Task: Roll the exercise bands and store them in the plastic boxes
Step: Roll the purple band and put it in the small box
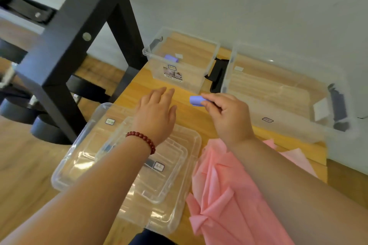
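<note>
Right hand (pixel 223 108) pinched rolled purple band (pixel 195 100); left hand (pixel 156 109) hovered, fingers straight. Best: keep pinch tight, lower roll into small box (pixel 207 65) beside first roll (pixel 170 58).

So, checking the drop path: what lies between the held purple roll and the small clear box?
Head view: only bare wooden table lies between the purple roll and the small clear box.

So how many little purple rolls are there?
2. One purple roll is pinched in the right hand; another roll lies in the smaller clear box at the back. Others may be hidden.
</note>
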